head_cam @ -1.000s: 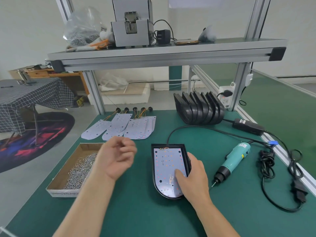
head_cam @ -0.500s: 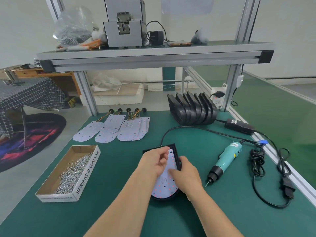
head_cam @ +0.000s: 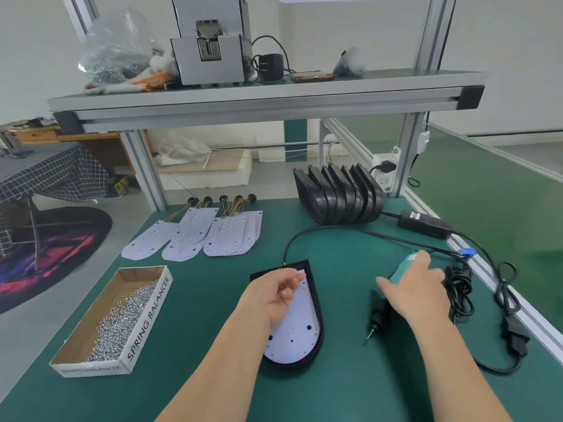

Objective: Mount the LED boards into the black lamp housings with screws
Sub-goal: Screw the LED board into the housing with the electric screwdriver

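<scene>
Front-centre on the desk (head_cam: 213, 300), the LED board (head_cam: 292, 333) sits inside one black lamp housing (head_cam: 286, 364); I see no screws in it yet. L hand (head_cam: 275, 295) rests over the board's upper end, fingers curled toward the thumb. I can't tell if a screw is pinched there. R hand (head_cam: 417, 292) lies across the teal screwdriver (head_cam: 405, 266), fingers spread and nearly straight, not wrapped round it.

Risks, as I judge them: the board looks loose in the shell, so a nudge from L hand puts the holes out of line & a screw goes in crooked. W/ a poor hold on the driver, the bit could skate over the pcb. A tug on the black cable (head_cam: 335, 227) at the housing's top end may drag the shell.

Materials: the board is thin, flat, white and tongue-shaped w/ red dots & dark holes. Housing is matte black w/ a raised rim. Screws (head_cam: 122, 318) are small and shiny, heaped in a cardboard box (head_cam: 146, 315). Desk mat is smooth green.
</scene>
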Demonstrator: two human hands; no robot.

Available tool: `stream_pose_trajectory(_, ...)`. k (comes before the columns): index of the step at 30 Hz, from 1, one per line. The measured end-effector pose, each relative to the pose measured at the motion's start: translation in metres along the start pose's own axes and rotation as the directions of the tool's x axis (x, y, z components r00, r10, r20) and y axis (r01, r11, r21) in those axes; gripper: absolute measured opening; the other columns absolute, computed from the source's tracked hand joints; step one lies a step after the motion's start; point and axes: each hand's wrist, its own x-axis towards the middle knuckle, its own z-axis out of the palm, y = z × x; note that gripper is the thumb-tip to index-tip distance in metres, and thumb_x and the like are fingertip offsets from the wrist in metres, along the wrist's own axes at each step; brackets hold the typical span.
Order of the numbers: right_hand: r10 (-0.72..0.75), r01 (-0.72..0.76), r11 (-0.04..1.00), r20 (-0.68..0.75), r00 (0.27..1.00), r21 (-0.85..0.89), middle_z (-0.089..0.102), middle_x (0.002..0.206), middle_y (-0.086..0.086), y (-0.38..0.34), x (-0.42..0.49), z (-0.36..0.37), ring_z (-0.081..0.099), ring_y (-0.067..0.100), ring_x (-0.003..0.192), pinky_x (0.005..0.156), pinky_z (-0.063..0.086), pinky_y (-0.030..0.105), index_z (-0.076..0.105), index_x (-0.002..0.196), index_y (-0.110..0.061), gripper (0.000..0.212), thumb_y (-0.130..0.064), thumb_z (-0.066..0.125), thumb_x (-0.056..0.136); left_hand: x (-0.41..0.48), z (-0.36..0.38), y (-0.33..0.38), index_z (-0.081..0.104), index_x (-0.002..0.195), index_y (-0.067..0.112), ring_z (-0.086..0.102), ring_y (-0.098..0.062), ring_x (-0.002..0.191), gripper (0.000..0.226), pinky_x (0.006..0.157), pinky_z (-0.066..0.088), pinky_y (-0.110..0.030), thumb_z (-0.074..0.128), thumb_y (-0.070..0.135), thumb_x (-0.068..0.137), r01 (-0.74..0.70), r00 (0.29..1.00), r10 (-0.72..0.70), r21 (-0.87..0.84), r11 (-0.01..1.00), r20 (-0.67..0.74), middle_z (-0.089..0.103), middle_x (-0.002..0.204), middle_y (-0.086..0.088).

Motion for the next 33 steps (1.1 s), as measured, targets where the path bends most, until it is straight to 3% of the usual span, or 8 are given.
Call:
stream_pose_trajectory(4, 0.063, -0.065, 0.996, 0.033, 0.997, 0.059, 0.058, 0.113, 0.018, 0.006, 0.011, 0.004, 0.059, 0.040, 0.100, 0.079, 0.048, 0.040, 0.018, 0.145, -0.009, 0.095, -0.037, 0.076, 0.075, -0.003, -0.001, -0.001, 0.057, 0.095, -0.007, 0.062, -0.012, 0.043, 0.005, 0.033, 0.035, -0.013, 0.055, -0.011, 0.093, 0.001, 1.000, -0.001, -0.015, 1.000, 0.015, 0.072, 0.068, -0.022)
stream_pose_trajectory(7, 0.141, -0.166, 0.926, 0.095, 0.985, 0.340, 0.059, 0.102, 0.013, 0.014, 0.015, 0.007, 0.057, 0.034, 0.090, 0.070, 0.043, 0.037, 0.041, 0.120, -0.005, 0.062, -0.027, 0.077, 0.074, -0.003, -0.003, -0.002, 0.056, 0.100, -0.008, 0.064, -0.015, 0.046, 0.010, 0.034, 0.037, -0.014, 0.051, -0.012, 0.093, -0.003, 1.000, 0.003, -0.012, 1.000, 0.027, 0.072, 0.071, -0.024)
stream_pose_trajectory(9, 0.099, -0.241, 0.659, 0.236, 0.967, 0.712, 0.062, 0.094, 0.011, 0.021, 0.014, 0.004, 0.056, 0.027, 0.081, 0.067, 0.042, 0.034, 0.056, 0.114, -0.001, 0.041, -0.008, 0.072, 0.077, -0.003, -0.003, -0.003, 0.057, 0.099, -0.007, 0.064, -0.014, 0.046, 0.008, 0.035, 0.037, -0.014, 0.052, -0.011, 0.094, -0.007, 0.999, 0.007, -0.005, 1.000, 0.034, 0.072, 0.070, -0.022)
stream_pose_trajectory(12, -0.067, -0.331, 0.271, 0.361, 0.930, 0.904, 0.057, 0.074, 0.002, 0.020, 0.002, 0.000, 0.047, 0.017, 0.063, 0.061, 0.038, 0.027, 0.062, 0.102, -0.011, 0.034, -0.002, 0.071, 0.070, -0.003, -0.002, -0.002, 0.063, 0.088, -0.001, 0.056, -0.010, 0.042, 0.007, 0.033, 0.033, -0.015, 0.059, -0.005, 0.093, -0.010, 0.999, 0.009, 0.019, 1.000, 0.037, 0.067, 0.060, -0.012)
stream_pose_trajectory(14, -0.162, -0.302, 0.128, 0.320, 0.933, 0.945, 0.060, 0.070, 0.000, 0.008, -0.010, -0.003, 0.054, 0.014, 0.060, 0.060, 0.047, 0.024, 0.061, 0.094, -0.015, 0.033, -0.018, 0.078, 0.065, -0.004, -0.002, -0.002, 0.063, 0.084, 0.000, 0.050, -0.010, 0.041, 0.008, 0.032, 0.030, -0.016, 0.062, -0.004, 0.091, 0.009, 0.999, -0.009, -0.003, 1.000, 0.038, 0.062, 0.058, -0.010)
stream_pose_trajectory(18, -0.263, -0.143, -0.176, 0.093, 0.960, 0.974, 0.068, 0.082, -0.003, -0.028, -0.023, -0.009, 0.060, 0.009, 0.063, 0.063, 0.055, 0.020, 0.070, 0.088, -0.023, 0.007, -0.028, 0.074, 0.085, -0.005, -0.005, 0.000, 0.060, 0.079, -0.001, 0.050, -0.013, 0.045, 0.011, 0.031, 0.030, -0.016, 0.059, -0.007, 0.088, 0.033, 0.998, -0.029, -0.077, 0.997, 0.050, 0.060, 0.060, -0.013)
stream_pose_trajectory(25, -0.164, -0.147, -0.248, 0.108, 0.981, 0.958, 0.058, 0.082, -0.008, -0.095, -0.019, -0.013, 0.053, 0.005, 0.069, 0.075, 0.041, 0.021, 0.075, 0.089, -0.020, 0.009, -0.017, 0.077, 0.081, -0.002, -0.012, 0.001, 0.064, 0.085, -0.006, 0.059, -0.012, 0.048, 0.006, 0.033, 0.037, -0.015, 0.062, -0.006, 0.091, 0.076, 0.992, -0.067, -0.090, 0.993, 0.103, 0.067, 0.072, -0.017)
stream_pose_trajectory(33, 0.056, 0.028, -0.214, -0.016, 0.998, 0.976, 0.059, 0.059, -0.014, -0.124, -0.019, 0.012, 0.057, 0.003, 0.056, 0.057, 0.048, 0.020, 0.062, 0.084, -0.020, 0.017, -0.010, 0.077, 0.082, -0.002, -0.013, 0.000, 0.064, 0.083, -0.001, 0.053, -0.011, 0.041, 0.010, 0.030, 0.032, -0.017, 0.063, 0.002, 0.092, 0.108, 0.989, -0.094, -0.126, 0.986, 0.112, 0.063, 0.066, -0.013)
